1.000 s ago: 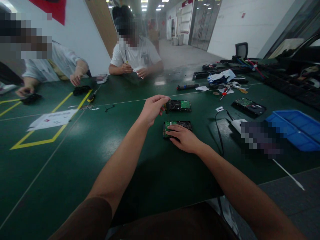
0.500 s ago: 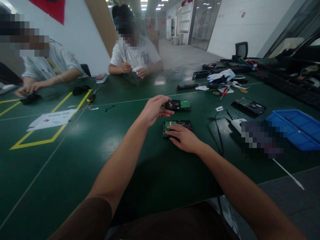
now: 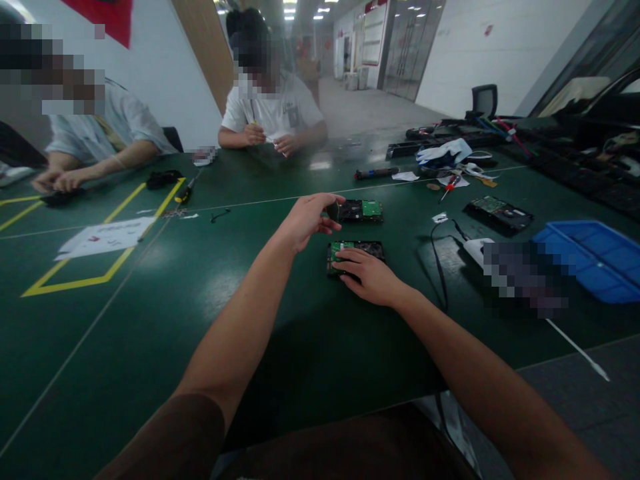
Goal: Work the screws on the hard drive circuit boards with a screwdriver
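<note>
A hard drive [image 3: 371, 249] with a green circuit board facing up lies on the green table in front of me. My right hand [image 3: 373, 277] grips it from the near side, fingers across its top and thumb near its front edge. Above and left of it hovers my left hand [image 3: 313, 220], with thumb and fingers curved round a small dark piece [image 3: 333, 211] that I cannot make out. Just behind is a second hard drive [image 3: 361, 210], its left end hidden by my left hand.
To the right lie a third hard drive [image 3: 500, 213], a white power strip [image 3: 477, 250] with a black cable, and a blue tray [image 3: 595, 260]. Screwdrivers [image 3: 453, 185], gloves and scraps lie farther back. Two people work across the table; a paper sheet [image 3: 105, 238] lies at left.
My left hand's fingers have shifted slightly and curl a little more. My right hand and the hard drives stay where they were.
</note>
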The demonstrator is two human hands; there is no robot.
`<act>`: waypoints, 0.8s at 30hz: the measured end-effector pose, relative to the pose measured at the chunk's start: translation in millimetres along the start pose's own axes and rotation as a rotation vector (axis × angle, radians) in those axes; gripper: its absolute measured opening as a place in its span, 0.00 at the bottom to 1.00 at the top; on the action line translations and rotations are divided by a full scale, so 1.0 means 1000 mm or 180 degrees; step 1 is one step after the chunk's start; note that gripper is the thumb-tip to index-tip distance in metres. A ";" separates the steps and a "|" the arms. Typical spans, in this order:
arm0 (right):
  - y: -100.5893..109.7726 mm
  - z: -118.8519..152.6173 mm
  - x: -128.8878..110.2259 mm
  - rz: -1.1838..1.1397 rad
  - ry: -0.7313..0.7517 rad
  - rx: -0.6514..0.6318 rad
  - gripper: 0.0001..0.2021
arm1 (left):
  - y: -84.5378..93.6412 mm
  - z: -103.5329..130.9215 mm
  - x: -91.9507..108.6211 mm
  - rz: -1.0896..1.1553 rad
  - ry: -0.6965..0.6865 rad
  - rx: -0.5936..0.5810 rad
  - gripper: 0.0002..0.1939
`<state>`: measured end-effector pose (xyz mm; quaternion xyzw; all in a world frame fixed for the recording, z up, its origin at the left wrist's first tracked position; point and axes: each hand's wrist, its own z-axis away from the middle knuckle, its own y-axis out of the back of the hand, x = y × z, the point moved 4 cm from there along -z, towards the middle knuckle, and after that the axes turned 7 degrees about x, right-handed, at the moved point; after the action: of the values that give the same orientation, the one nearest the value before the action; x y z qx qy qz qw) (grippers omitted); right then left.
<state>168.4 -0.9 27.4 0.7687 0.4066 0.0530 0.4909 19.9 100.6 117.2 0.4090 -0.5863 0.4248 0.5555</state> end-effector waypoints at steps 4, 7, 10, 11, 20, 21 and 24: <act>-0.001 0.000 0.000 -0.0001 0.0004 -0.0009 0.18 | 0.000 -0.001 -0.002 0.0046 0.0025 0.0015 0.14; -0.001 0.000 0.000 0.0010 -0.0014 -0.0021 0.18 | -0.001 -0.002 -0.004 0.0121 0.0102 0.0003 0.14; 0.000 0.000 -0.001 -0.0007 -0.0014 -0.0021 0.18 | -0.002 -0.003 -0.006 0.0275 0.0184 -0.0093 0.14; 0.000 0.000 -0.001 -0.0017 -0.0007 -0.0016 0.18 | -0.003 -0.003 -0.007 0.0333 0.0203 -0.0135 0.13; -0.002 0.000 0.001 0.0016 0.0011 0.0014 0.18 | -0.006 -0.003 -0.009 0.0402 0.0190 -0.0143 0.15; -0.002 0.000 0.001 0.0012 0.0011 0.0015 0.18 | -0.006 -0.003 -0.009 0.0348 0.0170 -0.0134 0.15; -0.002 0.000 0.002 0.0000 -0.0004 0.0021 0.18 | -0.006 0.000 -0.006 0.0197 0.0106 -0.0092 0.14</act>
<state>168.5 0.3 24.9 0.7703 0.4065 0.0512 0.4886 26.4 99.1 111.5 0.3754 -0.5954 0.4400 0.5577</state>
